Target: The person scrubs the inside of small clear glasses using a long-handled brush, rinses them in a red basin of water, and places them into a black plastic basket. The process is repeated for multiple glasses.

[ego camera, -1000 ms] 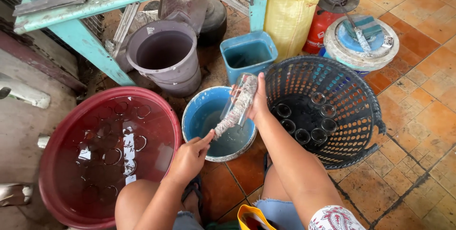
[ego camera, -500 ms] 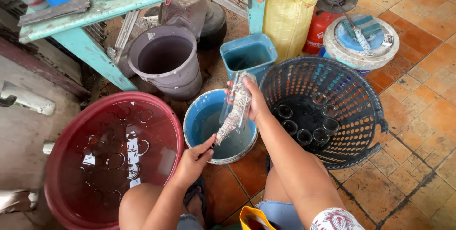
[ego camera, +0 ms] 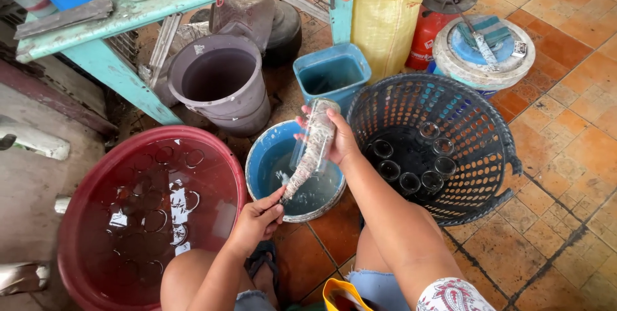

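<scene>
the right hand (ego camera: 340, 141) grips a clear drinking glass (ego camera: 313, 132) tilted on its side above the round blue plastic basin of soapy water (ego camera: 263, 157), while the left hand (ego camera: 257, 221) pinches the handle end of a long pale bottle brush (ego camera: 307, 163) whose bristles are inside the glass. compared with a second ago the glass has tipped flatter and the brush has been pushed deeper in, so scrubbing looks under way. washed glasses (ego camera: 411, 166) stand in the dark woven plastic basket (ego camera: 488, 131) just to the right, and more glasses lie under water in the large red tub (ego camera: 96, 176) on the left.
</scene>
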